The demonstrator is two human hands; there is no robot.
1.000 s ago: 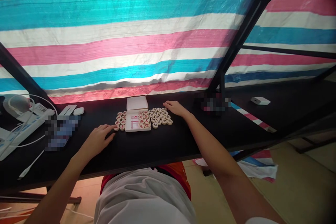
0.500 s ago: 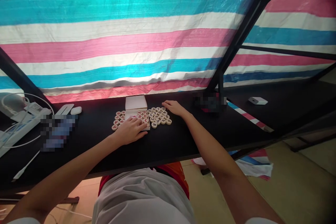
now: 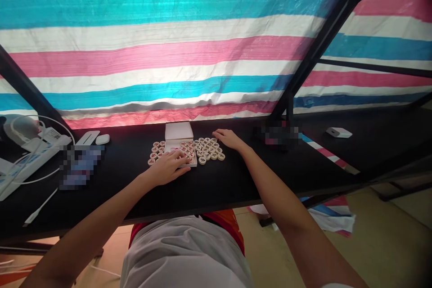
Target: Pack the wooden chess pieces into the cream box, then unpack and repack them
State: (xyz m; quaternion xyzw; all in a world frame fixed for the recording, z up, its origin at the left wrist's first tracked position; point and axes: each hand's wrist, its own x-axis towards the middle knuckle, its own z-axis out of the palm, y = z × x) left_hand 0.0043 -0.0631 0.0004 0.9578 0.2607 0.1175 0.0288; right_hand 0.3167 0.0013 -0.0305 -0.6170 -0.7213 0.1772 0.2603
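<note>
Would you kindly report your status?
Left hand over open box, partly hiding it. Right hand beside black-lettered pieces. Red-lettered pieces inside box and beside it.

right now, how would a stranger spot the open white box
On the long black table, before the blue-pink-white striped sheet, find two groups of round pale discs. Between them, partly under the left hand, sits the white rectangular box, set apart by its raised white lid.

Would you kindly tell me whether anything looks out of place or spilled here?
Striped sheeting lies crumpled on the floor at the right, below the desk, untidy against the hung sheet. Nothing seems spilled: the round pieces sit grouped in and beside the open box.
</note>
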